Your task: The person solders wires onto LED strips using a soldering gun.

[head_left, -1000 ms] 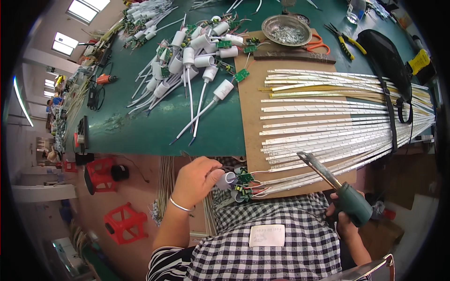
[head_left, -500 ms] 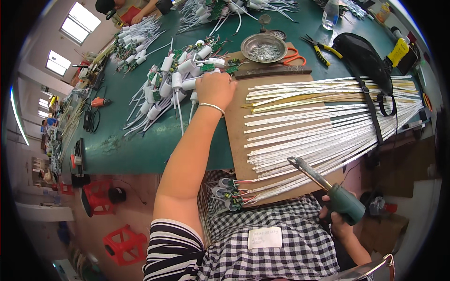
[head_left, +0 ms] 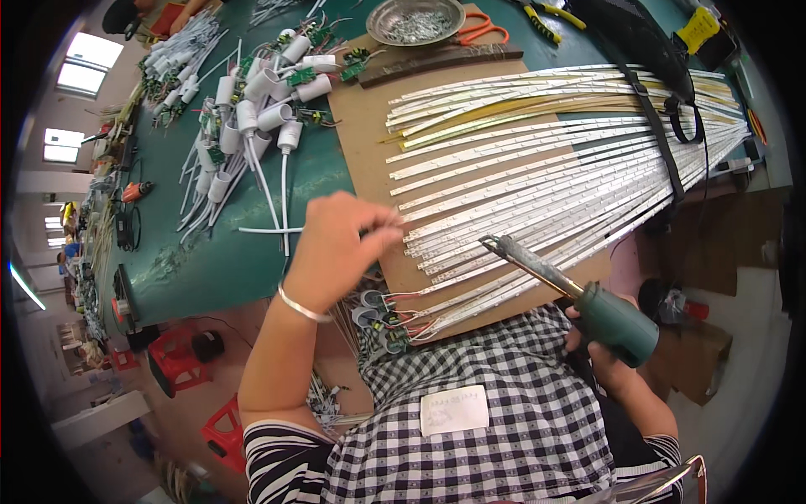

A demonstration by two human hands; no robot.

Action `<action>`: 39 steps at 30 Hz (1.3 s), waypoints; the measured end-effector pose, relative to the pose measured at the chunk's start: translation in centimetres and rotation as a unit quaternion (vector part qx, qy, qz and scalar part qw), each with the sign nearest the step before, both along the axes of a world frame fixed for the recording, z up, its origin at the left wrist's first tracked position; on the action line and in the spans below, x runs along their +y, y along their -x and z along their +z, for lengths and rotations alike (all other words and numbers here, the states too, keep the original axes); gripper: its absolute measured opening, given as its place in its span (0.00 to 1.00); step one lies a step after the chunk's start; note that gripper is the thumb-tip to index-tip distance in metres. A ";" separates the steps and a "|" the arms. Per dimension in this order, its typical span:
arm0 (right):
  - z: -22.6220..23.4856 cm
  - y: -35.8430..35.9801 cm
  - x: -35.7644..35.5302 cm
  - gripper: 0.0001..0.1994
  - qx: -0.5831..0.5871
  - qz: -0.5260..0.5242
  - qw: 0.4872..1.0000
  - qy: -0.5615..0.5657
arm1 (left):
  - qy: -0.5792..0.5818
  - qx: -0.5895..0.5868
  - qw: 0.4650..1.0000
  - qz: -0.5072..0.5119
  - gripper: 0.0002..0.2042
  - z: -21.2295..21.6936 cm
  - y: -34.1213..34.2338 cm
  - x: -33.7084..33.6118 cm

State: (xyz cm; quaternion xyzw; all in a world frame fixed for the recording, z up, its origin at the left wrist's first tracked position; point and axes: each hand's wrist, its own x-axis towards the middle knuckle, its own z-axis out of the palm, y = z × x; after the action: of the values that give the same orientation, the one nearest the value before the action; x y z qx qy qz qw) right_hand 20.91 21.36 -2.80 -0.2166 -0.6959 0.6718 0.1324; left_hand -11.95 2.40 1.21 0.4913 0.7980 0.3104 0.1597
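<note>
My left hand (head_left: 336, 248) hovers over the near ends of the white LED strips (head_left: 554, 160) fanned out on a brown cardboard sheet (head_left: 357, 134). Its fingertips are pinched together at the strip ends; what they grip is hidden. A thin white wire (head_left: 264, 229) runs left from under the hand. My right hand (head_left: 604, 365) holds a green-handled soldering iron (head_left: 617, 323), its metal tip pointing up-left just above the strips. Small round parts with red wires (head_left: 378, 317) hang at the table's near edge.
A pile of white capped tubes with green circuit boards (head_left: 252, 109) lies on the green table (head_left: 185, 260). A metal bowl of small pieces (head_left: 416, 21), orange scissors (head_left: 483, 32), yellow pliers (head_left: 537, 13) and a black strap (head_left: 663, 126) lie at the back. Red stools (head_left: 172, 361) stand below.
My left hand went out to the pile of white capped tubes, then drew back to the near ends of the strips with fingers pinched. The soldering iron stayed almost still.
</note>
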 end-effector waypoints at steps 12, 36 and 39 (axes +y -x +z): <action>-0.6 -0.8 0.7 0.26 0.004 0.087 0.994 -0.061 | 0.023 0.146 0.989 0.004 0.04 -0.6 -5.9 -2.2; 0.1 -0.5 0.2 0.27 -0.019 0.087 0.993 -0.079 | -0.052 0.188 0.981 0.011 0.09 -2.7 -8.1 -2.2; 0.6 0.4 0.4 0.26 0.015 0.142 0.976 -0.167 | -0.045 0.174 0.983 0.022 0.08 -2.8 -8.0 -2.1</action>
State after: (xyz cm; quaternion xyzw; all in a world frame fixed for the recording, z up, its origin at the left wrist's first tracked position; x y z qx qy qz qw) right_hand 20.53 21.80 -2.20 -0.0803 -0.8196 0.5615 0.0802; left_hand -3.97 0.27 -1.57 0.5268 0.8095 0.2589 -0.0106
